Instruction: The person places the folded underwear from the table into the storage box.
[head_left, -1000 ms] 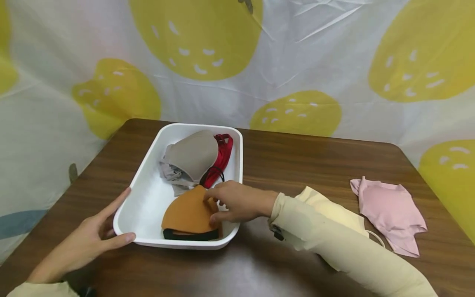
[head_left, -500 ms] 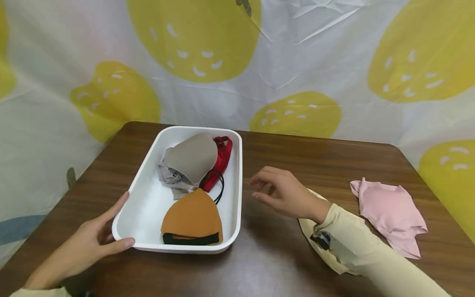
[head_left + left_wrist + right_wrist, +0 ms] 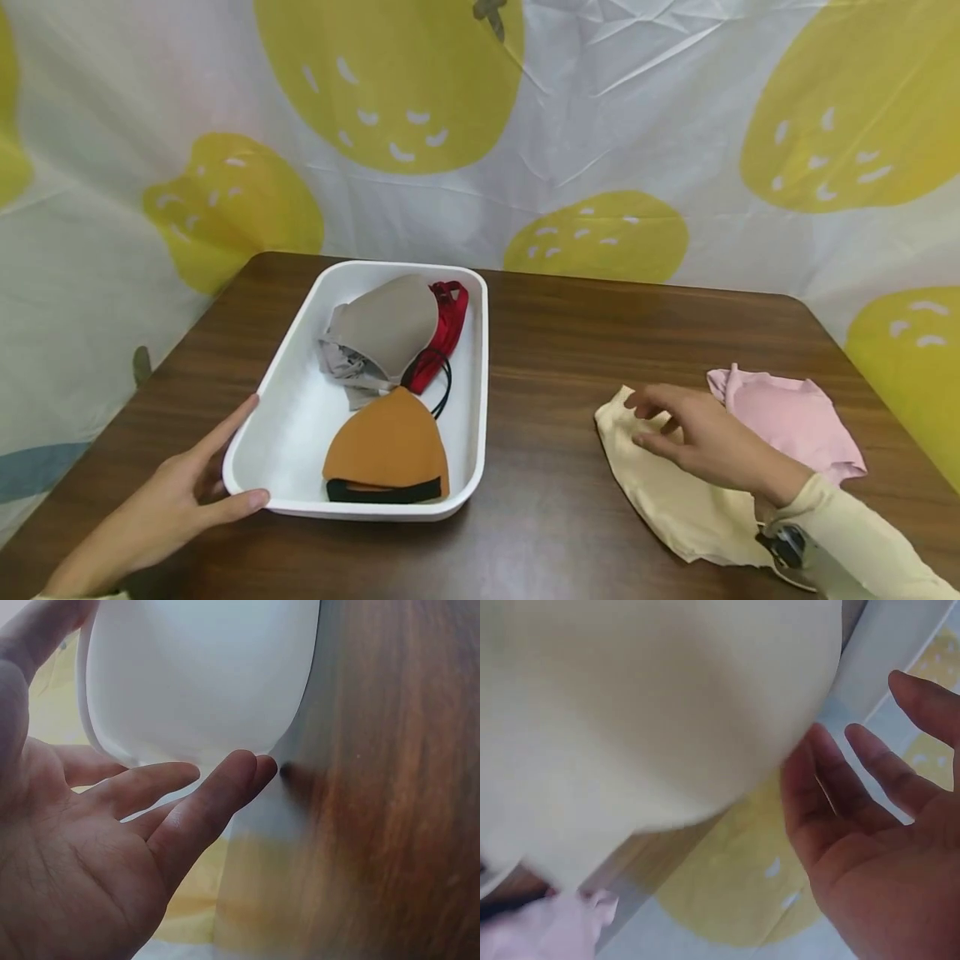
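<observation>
My left hand (image 3: 161,504) holds the near left corner of a white tray (image 3: 482,408), thumb on the near side and fingers along the left side. In the left wrist view its fingers lie against the outer wall of the tray (image 3: 195,682). Over a cream bra (image 3: 675,510) on the table hovers my right hand (image 3: 705,442), fingers loosely bent with nothing between them. The cream bra (image 3: 630,712) fills much of the right wrist view, beside the fingers. Inside the tray lie an orange folded bra (image 3: 386,442) with a black edge, a grey one (image 3: 390,325) and a red one (image 3: 447,329).
Partly behind the right forearm lies a pink bra (image 3: 787,417) on the dark wooden table (image 3: 555,500). A white sheet (image 3: 450,200) printed with yellow fruit hangs behind the table. A thin black strap (image 3: 447,392) loops beside the orange bra within the tray.
My right hand has let go of the orange bra, left it in the tray and moved right over the cream bra. My left hand has stayed at the tray's corner.
</observation>
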`<action>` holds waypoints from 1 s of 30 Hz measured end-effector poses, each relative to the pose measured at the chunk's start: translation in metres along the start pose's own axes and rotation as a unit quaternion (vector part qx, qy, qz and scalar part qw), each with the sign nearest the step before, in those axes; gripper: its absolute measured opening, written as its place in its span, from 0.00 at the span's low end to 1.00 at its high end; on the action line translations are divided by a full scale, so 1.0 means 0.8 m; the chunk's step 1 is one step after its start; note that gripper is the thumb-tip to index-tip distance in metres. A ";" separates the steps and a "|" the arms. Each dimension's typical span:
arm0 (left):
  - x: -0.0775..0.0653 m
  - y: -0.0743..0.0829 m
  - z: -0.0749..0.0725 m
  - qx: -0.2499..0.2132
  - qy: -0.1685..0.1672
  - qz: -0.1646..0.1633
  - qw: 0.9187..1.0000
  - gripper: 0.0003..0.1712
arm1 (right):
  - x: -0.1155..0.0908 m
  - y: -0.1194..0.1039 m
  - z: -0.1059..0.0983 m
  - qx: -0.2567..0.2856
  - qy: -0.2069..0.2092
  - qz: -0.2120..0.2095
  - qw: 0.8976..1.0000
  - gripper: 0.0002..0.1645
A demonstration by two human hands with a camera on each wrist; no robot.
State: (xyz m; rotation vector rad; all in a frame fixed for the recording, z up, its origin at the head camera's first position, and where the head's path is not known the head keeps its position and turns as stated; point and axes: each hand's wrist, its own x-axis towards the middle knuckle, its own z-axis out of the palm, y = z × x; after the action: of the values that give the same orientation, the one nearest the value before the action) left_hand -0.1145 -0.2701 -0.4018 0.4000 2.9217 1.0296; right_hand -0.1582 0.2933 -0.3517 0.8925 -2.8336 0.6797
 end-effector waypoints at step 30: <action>-0.002 -0.003 0.001 -0.013 0.006 0.009 1.000 0.60 | -0.061 0.037 0.011 -0.037 0.004 0.151 0.988 0.54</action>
State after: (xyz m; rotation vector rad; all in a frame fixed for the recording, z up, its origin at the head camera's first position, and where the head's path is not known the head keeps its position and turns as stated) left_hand -0.1131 -0.2714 -0.4041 0.4207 2.9168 1.0738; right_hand -0.1341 0.3367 -0.3818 0.4513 -2.9940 0.6002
